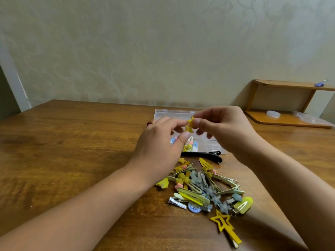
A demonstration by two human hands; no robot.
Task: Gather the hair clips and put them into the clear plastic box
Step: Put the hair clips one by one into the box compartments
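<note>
Both hands are up over the clear plastic box (208, 142), left hand (159, 142) and right hand (223, 127) each pinching the same little yellow star clip (189, 125) in a fingertip grip. It's tiny, so it could easily slip and land on the counter (72, 142), maybe in the clip pile (204, 187), not the box. Forearms angle in from both sides.

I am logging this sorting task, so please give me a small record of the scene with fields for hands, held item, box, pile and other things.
hands: left hand and right hand both pinch one clip
held item: yellow star hair clip, above the box
box: clear plastic box, open, a few clips inside
pile: loose hair clips on wooden table
other: black long clip beside the box
</note>
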